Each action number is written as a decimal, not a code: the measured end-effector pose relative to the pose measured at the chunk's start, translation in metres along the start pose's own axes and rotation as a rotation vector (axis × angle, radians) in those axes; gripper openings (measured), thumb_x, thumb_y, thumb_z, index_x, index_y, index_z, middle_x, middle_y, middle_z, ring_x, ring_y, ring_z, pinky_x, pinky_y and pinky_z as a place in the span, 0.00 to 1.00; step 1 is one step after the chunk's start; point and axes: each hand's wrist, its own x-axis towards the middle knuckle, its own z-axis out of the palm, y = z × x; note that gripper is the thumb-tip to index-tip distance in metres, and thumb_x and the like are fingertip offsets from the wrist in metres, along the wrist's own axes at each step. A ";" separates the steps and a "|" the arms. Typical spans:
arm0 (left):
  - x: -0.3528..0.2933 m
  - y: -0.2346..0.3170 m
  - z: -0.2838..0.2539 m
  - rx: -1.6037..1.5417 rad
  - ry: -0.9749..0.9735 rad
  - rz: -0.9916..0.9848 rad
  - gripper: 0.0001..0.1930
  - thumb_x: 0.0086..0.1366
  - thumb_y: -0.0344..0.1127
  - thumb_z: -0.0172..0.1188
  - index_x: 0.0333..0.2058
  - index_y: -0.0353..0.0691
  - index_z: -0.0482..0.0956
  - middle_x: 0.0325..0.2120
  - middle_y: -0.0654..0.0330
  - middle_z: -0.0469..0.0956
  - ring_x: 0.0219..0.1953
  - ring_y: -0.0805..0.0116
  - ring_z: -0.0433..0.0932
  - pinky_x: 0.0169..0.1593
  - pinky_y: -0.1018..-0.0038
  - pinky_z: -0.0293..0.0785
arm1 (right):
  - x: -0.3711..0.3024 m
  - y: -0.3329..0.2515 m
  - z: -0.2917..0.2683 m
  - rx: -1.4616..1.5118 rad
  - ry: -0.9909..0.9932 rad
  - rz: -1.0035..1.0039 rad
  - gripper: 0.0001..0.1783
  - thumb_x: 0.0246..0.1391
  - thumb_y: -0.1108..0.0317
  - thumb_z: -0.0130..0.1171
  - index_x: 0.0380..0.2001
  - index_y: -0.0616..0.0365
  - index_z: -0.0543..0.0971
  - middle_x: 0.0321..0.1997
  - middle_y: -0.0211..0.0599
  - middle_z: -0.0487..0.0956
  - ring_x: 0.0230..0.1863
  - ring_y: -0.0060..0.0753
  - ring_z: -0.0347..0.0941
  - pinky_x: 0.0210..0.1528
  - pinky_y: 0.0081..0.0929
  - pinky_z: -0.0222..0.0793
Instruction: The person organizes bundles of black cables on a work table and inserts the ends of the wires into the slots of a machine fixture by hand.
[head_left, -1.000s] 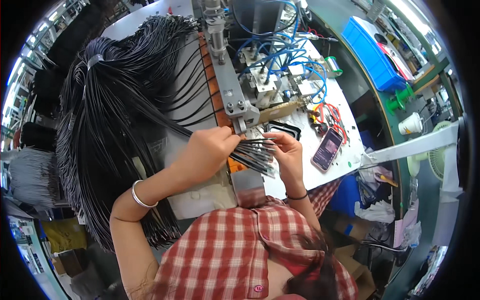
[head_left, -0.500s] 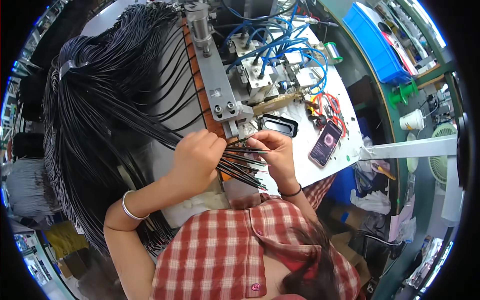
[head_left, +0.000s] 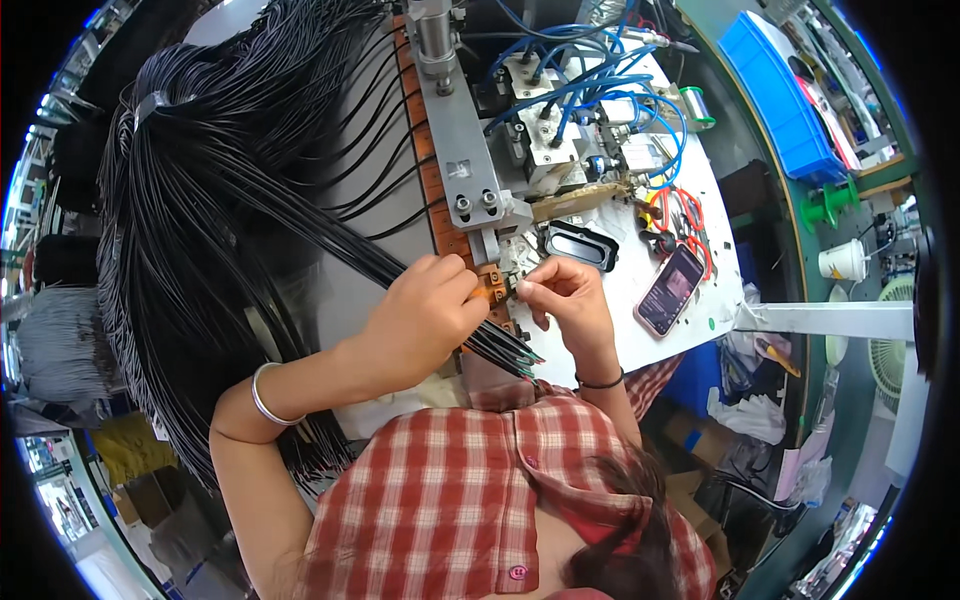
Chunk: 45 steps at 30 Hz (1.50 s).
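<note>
My left hand [head_left: 425, 320] is closed around a thick bundle of black cables [head_left: 340, 235]. The stripped ends of the cables [head_left: 508, 355], with red and green inner wires, stick out below its fingers. Its fingertips are beside a small orange block [head_left: 491, 284] at the near end of an orange strip [head_left: 437, 195]. Thumb and forefinger of my right hand [head_left: 572, 302] are pinched together just right of that block; what lies between them is too small to make out. Single cables lie across the strip at intervals, farther back.
A metal press arm [head_left: 460, 160] with a cylinder stands over the strip. Blue air hoses [head_left: 590, 95] run behind it. On the white table are a black oval tray [head_left: 580, 246], a phone [head_left: 670, 290] and orange-red cords [head_left: 692, 215]. A solder spool [head_left: 697, 107] stands farther back.
My right hand has left the cable ends and pinches beside the orange block. The bundle in my left hand hangs lower and closer together. The whole view has shifted slightly.
</note>
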 end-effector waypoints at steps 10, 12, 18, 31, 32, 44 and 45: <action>-0.003 0.002 -0.008 0.061 -0.065 -0.140 0.06 0.42 0.25 0.56 0.21 0.39 0.69 0.19 0.61 0.68 0.27 0.65 0.68 0.34 0.71 0.62 | 0.012 0.006 -0.001 0.051 -0.097 0.200 0.06 0.54 0.68 0.56 0.26 0.58 0.73 0.15 0.21 0.69 0.13 0.08 0.57 0.13 0.11 0.49; -0.005 0.001 -0.004 0.058 -0.096 -0.141 0.06 0.42 0.25 0.55 0.21 0.39 0.69 0.19 0.61 0.68 0.27 0.65 0.68 0.34 0.71 0.62 | 0.015 0.001 -0.006 0.111 -0.157 0.289 0.05 0.54 0.70 0.54 0.26 0.58 0.72 0.16 0.19 0.66 0.14 0.09 0.56 0.15 0.09 0.48; -0.003 -0.003 0.001 0.012 -0.025 -0.105 0.10 0.38 0.23 0.56 0.24 0.39 0.70 0.20 0.60 0.67 0.28 0.62 0.67 0.34 0.69 0.61 | 0.008 -0.006 0.000 0.058 -0.058 0.350 0.03 0.53 0.73 0.55 0.30 0.59 0.73 0.16 0.17 0.63 0.14 0.09 0.55 0.16 0.09 0.48; 0.001 0.002 -0.007 -0.026 0.048 -0.099 0.09 0.37 0.24 0.57 0.21 0.39 0.68 0.19 0.60 0.66 0.27 0.62 0.66 0.31 0.70 0.62 | -0.005 -0.004 0.010 -0.002 0.131 -0.001 0.04 0.49 0.74 0.61 0.28 0.62 0.78 0.20 0.23 0.75 0.15 0.07 0.61 0.16 0.07 0.53; 0.001 0.003 -0.007 -0.028 0.048 -0.097 0.09 0.37 0.24 0.57 0.21 0.39 0.68 0.19 0.60 0.66 0.27 0.62 0.66 0.31 0.70 0.62 | -0.006 -0.004 0.012 -0.009 0.155 -0.013 0.04 0.49 0.73 0.61 0.28 0.62 0.78 0.20 0.24 0.75 0.16 0.07 0.62 0.16 0.07 0.53; -0.001 0.002 -0.010 -0.035 -0.012 -0.150 0.08 0.36 0.23 0.57 0.19 0.38 0.68 0.19 0.60 0.66 0.27 0.62 0.66 0.30 0.69 0.62 | -0.005 -0.013 0.011 0.100 -0.061 0.089 0.04 0.48 0.74 0.60 0.28 0.64 0.77 0.21 0.27 0.76 0.17 0.10 0.65 0.16 0.09 0.57; 0.000 0.003 -0.010 -0.029 -0.006 -0.146 0.08 0.37 0.23 0.57 0.19 0.38 0.69 0.20 0.60 0.67 0.27 0.62 0.67 0.30 0.69 0.62 | -0.005 -0.013 0.012 -0.005 0.028 0.046 0.04 0.48 0.74 0.61 0.28 0.63 0.77 0.21 0.26 0.76 0.16 0.09 0.64 0.16 0.09 0.57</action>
